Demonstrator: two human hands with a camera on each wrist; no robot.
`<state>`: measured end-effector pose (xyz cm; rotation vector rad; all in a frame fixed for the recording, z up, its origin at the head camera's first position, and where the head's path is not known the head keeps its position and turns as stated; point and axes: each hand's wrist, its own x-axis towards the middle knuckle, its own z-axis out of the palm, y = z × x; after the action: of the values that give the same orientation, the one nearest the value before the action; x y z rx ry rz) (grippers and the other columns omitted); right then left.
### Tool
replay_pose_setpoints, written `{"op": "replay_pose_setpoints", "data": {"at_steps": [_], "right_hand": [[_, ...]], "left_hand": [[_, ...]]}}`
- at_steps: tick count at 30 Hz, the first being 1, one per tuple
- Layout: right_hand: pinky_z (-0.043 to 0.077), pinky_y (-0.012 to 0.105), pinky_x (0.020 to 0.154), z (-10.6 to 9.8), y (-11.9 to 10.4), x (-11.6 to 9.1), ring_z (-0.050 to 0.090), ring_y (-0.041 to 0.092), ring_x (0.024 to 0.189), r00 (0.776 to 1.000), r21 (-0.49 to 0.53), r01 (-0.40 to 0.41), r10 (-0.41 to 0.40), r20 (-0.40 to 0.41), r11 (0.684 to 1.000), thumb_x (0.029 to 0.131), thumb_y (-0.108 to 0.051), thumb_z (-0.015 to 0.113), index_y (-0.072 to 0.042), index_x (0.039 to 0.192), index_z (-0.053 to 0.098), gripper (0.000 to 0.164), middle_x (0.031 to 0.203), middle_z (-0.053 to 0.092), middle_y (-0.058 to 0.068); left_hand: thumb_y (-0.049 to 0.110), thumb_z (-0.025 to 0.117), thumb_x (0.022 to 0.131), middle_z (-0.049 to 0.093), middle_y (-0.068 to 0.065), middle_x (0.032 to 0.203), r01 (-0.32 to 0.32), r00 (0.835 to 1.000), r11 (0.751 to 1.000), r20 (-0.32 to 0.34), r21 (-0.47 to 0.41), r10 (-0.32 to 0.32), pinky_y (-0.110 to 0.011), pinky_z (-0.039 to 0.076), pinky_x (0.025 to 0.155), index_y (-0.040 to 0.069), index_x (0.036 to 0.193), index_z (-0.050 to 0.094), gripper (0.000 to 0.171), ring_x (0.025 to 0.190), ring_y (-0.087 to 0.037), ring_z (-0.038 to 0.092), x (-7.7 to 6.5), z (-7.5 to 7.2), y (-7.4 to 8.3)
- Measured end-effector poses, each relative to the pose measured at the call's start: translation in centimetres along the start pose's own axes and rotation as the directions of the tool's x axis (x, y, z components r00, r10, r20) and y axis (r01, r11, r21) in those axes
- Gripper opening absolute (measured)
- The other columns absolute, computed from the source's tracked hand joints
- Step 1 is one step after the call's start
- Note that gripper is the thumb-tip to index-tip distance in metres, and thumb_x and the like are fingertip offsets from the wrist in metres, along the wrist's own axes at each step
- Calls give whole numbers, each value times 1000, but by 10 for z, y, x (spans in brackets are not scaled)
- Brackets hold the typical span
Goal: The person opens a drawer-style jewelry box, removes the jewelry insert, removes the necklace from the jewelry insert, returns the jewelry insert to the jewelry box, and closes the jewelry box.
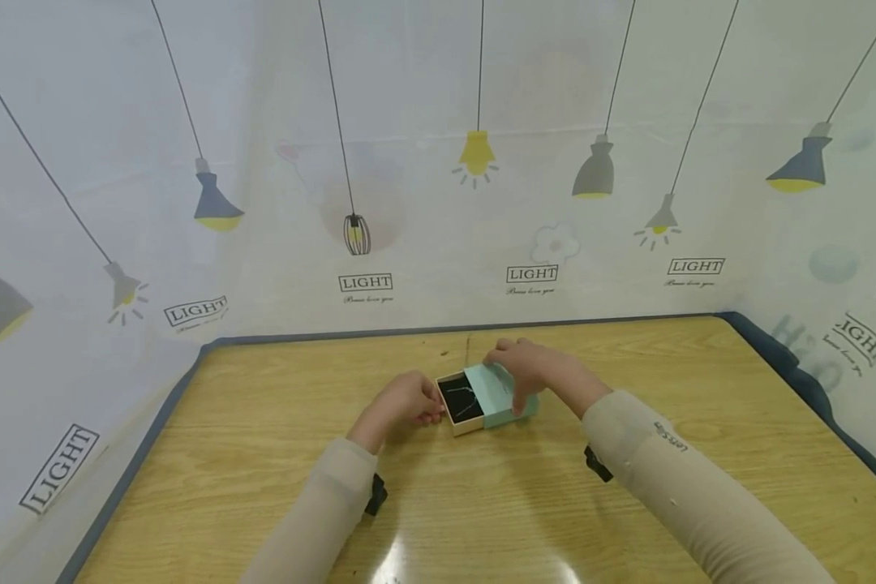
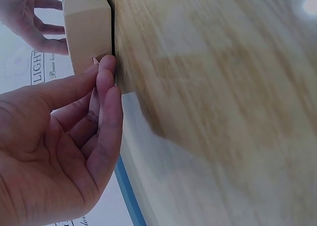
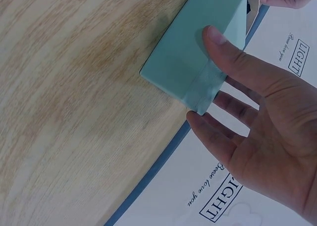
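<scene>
A small mint-green box sleeve (image 1: 491,392) lies on the table, its beige drawer (image 1: 469,426) partly out on the left side. Inside the drawer, a thin silver-coloured chain (image 1: 461,391) rests on a black insert (image 1: 458,403). My left hand (image 1: 414,399) pinches the outer end of the drawer between thumb and fingertips; what small part lies between them is mostly hidden. With the thumb on the near side and the fingers at the far side, my right hand (image 1: 524,369) grips the sleeve. The right wrist view shows the sleeve's closed-looking corner (image 3: 190,99) near the fingertips.
The wooden table (image 1: 263,454) has a dark blue edging (image 1: 321,332) at the back and sides. A pale cloth (image 1: 423,203) printed with lamps hangs behind and around it. A black wrist strap part (image 1: 597,464) shows beneath the right sleeve.
</scene>
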<state>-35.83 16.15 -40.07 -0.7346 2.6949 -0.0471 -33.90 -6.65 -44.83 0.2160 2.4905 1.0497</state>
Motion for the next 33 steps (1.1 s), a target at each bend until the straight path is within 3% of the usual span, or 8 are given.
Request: {"op": "replay_pose_setpoints", "data": {"at_steps": [21,33], "right_hand": [[46,52,108,0,-4,1,44,37,132,1000,8,-8,7,22,1000,70,-21,92,-13,146,47,88,148,44,13],[47,53,107,-1,-3,-1,45,37,131,1000,22,-13,13,14,1000,69,-20,93,-13,145,48,89,147,45,13]], "left_hand": [[0,63,94,74,-12,79,1,1000,1000,0,-12,-1,-23,58,62,-3,84,72,13,62,-11,63,-4,-3,-6],[-3,63,93,74,-10,74,-24,999,999,36,-38,25,-23,58,62,-2,80,71,15,61,-12,65,0,-5,-12]]}}
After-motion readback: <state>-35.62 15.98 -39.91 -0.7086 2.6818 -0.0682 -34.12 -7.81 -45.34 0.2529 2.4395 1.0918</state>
